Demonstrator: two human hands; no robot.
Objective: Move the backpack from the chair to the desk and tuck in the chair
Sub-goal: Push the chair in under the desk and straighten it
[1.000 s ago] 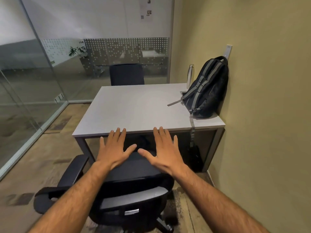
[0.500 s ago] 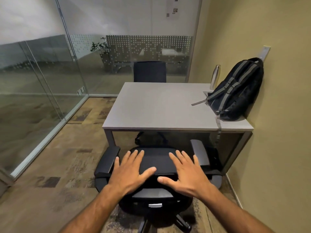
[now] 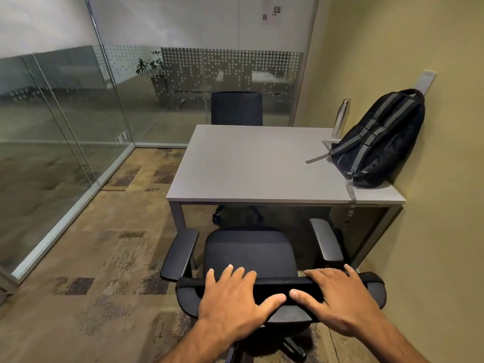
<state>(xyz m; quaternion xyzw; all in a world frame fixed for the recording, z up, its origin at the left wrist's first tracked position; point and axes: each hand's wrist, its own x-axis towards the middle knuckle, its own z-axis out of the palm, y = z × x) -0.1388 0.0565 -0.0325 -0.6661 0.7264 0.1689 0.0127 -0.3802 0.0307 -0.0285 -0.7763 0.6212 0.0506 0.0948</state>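
Observation:
The black backpack (image 3: 379,142) with grey straps stands on the grey desk (image 3: 248,166) at its right side, leaning on the wall; one strap hangs over the desk's front edge. The black office chair (image 3: 248,252) faces the desk, its seat just in front of the desk edge and its armrests outside it. My left hand (image 3: 233,305) and my right hand (image 3: 340,299) lie side by side on top of the backrest, fingers curled over the top edge, thumbs on the near side.
A steel bottle (image 3: 340,117) stands behind the backpack. A second black chair (image 3: 237,108) sits tucked in at the desk's far side. Glass walls (image 3: 52,153) close off the left and back, a yellow wall (image 3: 445,231) the right. Carpet lies open to the left.
The chair has swung round from an angle to face the desk squarely. My hands went from hovering over it to resting on the backrest top, and my view pulled back.

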